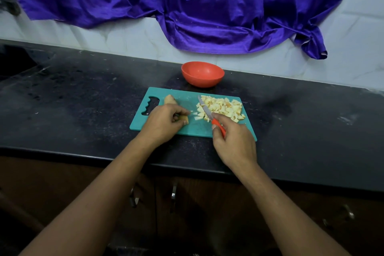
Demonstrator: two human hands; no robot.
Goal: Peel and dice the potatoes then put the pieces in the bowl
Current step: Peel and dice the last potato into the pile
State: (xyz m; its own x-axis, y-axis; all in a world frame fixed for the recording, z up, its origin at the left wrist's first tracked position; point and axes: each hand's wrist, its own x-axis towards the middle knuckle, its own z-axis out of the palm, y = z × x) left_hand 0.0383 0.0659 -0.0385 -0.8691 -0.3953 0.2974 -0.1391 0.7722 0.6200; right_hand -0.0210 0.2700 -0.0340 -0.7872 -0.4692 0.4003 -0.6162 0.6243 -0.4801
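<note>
Two hands are working over the teal cutting board (197,129) on the dark table (83,100). The left hand (164,122) has its fingers (182,112) curled down on a small potato chunk (185,119), pinning it to the board. The right hand (232,139) grips the orange handle of the knife (204,109), fingers wrapped tight, with the blade tip at the left edge of the diced pile (224,107) on the board's right half. A second potato piece (170,100) lies just behind the left hand, beside the board's handle cutout. The red bowl (202,74) sits on the table just behind the board. Purple cloth (187,6) hangs on the wall.
</note>
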